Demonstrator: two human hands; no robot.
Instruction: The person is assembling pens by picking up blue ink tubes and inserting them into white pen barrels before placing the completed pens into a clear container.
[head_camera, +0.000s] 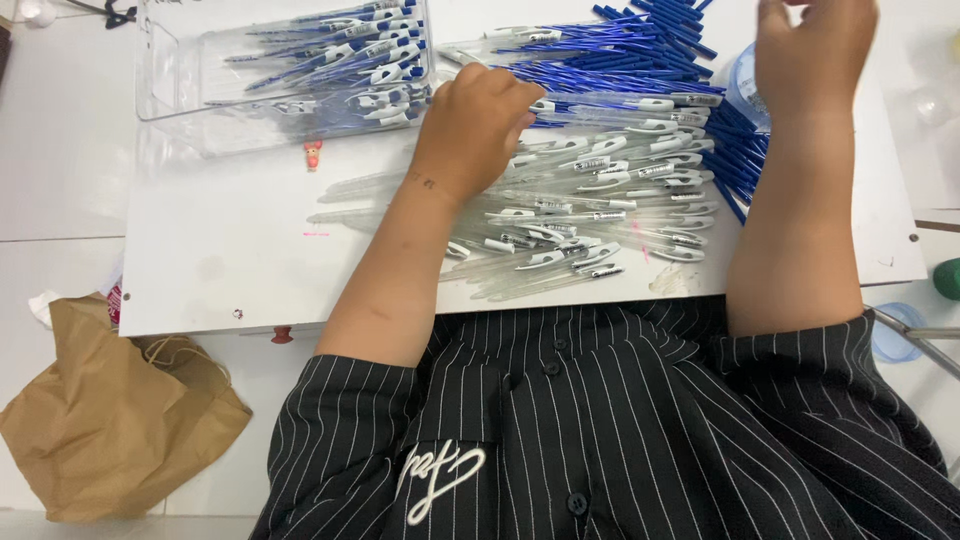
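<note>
Evidently sorting by feel, the left hand (475, 125) rests curled on the clear pen barrels (590, 215) spread over the white desk (220, 250), fingers pinching among blue refills (640, 60). Right hand (815, 50) hovers raised, grip unclear. Finished pens fill the clear tray (165, 70).

White tiled floor (60, 150) under white counter (220, 270); crumpled brown paper bag (110, 420) near left; even, bright light.
</note>
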